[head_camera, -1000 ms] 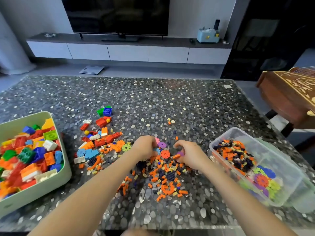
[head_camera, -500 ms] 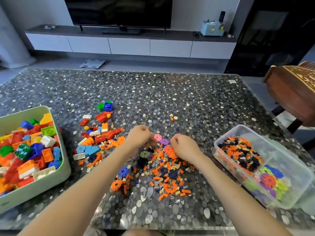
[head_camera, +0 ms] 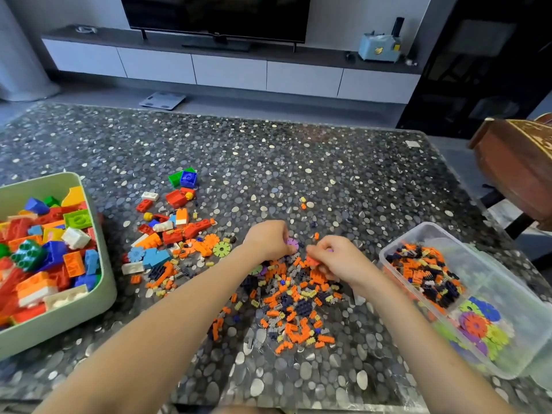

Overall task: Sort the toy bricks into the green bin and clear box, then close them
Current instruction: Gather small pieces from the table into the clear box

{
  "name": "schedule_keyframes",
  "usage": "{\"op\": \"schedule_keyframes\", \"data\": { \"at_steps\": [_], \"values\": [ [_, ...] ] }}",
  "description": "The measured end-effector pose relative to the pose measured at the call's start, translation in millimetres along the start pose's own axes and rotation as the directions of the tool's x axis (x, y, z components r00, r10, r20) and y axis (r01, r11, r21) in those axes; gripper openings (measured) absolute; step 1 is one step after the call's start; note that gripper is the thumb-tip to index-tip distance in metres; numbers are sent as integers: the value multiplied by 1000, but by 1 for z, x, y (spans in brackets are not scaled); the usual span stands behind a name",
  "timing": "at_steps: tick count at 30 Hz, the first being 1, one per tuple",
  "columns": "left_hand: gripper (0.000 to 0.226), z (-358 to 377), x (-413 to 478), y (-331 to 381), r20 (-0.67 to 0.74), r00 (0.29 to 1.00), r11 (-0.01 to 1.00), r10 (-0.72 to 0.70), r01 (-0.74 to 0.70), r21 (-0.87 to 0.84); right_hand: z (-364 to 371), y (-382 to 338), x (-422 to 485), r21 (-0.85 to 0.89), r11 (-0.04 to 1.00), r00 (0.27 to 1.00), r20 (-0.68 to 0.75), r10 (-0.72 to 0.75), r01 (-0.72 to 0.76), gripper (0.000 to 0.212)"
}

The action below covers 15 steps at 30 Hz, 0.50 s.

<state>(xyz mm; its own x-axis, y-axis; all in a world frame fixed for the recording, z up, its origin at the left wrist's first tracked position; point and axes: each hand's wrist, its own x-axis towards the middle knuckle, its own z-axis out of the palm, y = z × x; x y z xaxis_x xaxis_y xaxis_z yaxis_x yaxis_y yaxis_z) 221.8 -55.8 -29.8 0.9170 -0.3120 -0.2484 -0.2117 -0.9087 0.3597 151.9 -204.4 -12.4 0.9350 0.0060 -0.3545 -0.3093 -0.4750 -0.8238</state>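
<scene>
Mostly hidden, a purple disc (head_camera: pixel 292 243) is pinched by the left hand (head_camera: pixel 268 241); right hand (head_camera: pixel 339 259) curls, hold unclear.

The far half of the table (head_camera: pixel 268 150) is open stone, free for a hand to pass. Nearer, the green bin (head_camera: pixel 59 327) walls off the left edge, the clear box (head_camera: pixel 448 234) the right. Between them lie big bricks (head_camera: pixel 176 231) and small pieces (head_camera: pixel 298 306), where the left hand (head_camera: pixel 268 240) and right hand (head_camera: pixel 337 258) grip some.
</scene>
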Motion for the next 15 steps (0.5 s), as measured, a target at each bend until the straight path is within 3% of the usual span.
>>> {"op": "schedule_keyframes", "data": {
  "at_steps": [2, 4, 5, 7, 8, 9, 11, 13, 15],
  "values": [
    [20, -3, -3, -1, -21, 1000, 998, 2, -3, -59, -3, 3, 6, 257, 965, 999, -4, 54, -51, 11],
    [16, -7, -8, -6, -8, 995, 943, -95, 88, -320, -2, 2, 13, 380, 920, 995, -2, 105, -96, 14],
    [15, -11, -12, -11, 26, 985, 829, -168, 156, -537, 0, 0, 16, 403, 909, 993, 4, 118, -110, 21],
    [11, -27, -24, -23, 128, 956, 441, -263, 237, -866, 6, -5, 21, 386, 917, 994, -2, 106, -97, 28],
    [12, -34, -32, -30, 178, 947, 274, -267, 252, -928, 10, -8, 24, 340, 937, 996, -16, 90, -79, 30],
    [16, -40, -39, -40, 206, 940, 175, -272, 259, -950, 16, -10, 29, 260, 964, 997, -40, 64, -51, 31],
    [20, -47, -49, -54, 223, 927, 142, -301, 275, -951, 28, -16, 42, 3, 999, 994, -102, -47, 48, 30],
    [23, -48, -55, -63, 228, 910, 208, -346, 312, -927, 40, -23, 55, -306, 943, 980, -108, -168, 128, 28],
    [31, -50, -55, -65, 235, 896, 329, -377, 367, -870, 48, -30, 64, -518, 847, 980, -74, -183, 119, 27]
  ]
}}
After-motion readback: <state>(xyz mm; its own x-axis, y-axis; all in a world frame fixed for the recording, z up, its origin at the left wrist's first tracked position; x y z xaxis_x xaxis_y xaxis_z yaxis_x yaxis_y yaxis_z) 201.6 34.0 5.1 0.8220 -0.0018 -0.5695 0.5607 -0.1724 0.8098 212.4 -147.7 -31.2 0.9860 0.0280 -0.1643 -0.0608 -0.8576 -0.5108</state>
